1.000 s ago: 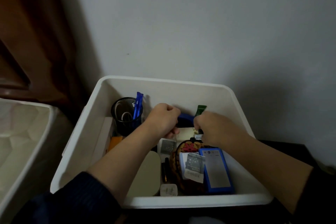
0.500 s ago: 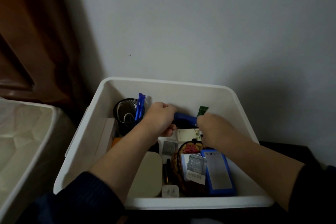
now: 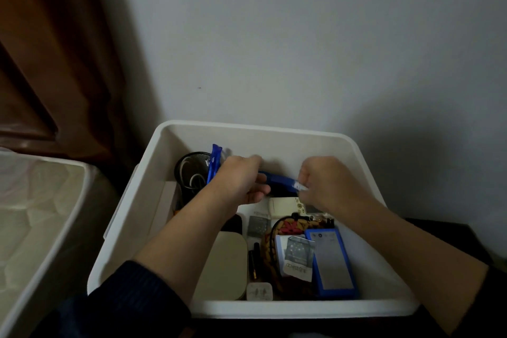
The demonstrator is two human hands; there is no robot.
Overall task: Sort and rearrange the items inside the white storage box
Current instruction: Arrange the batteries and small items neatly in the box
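Head view was taken looking down into one white storage box [image 3: 274,134], square with rounded corners and a thick rim, set against a pale wall [image 3: 301,35]. Both hands were reached toward the far side of the box. The left hand [image 3: 241,181] was seen with its fingers curled around one end of a dark blue item [image 3: 277,180]; the right hand [image 3: 329,184] was seen with its fingers curled, pinching the other end, where a white label showed. The blue item was held between the two hands, above the other contents and near the back wall of the box.

One black mesh cup [image 3: 192,170] was stood in the far left corner, with one blue packet [image 3: 214,162] propped upright in it. One cream rounded-corner case [image 3: 222,266] was lain near the front left. One small white plug [image 3: 259,291] was seen beside it at the front wall. One patterned orange pouch [image 3: 288,228] was placed in the middle, with one silvery sachet [image 3: 297,255] lain on it. One flat blue box [image 3: 333,263] was rested at the front right, touching the sachet.

One second pale container [image 3: 35,228] was visible to the left, well apart from the box.
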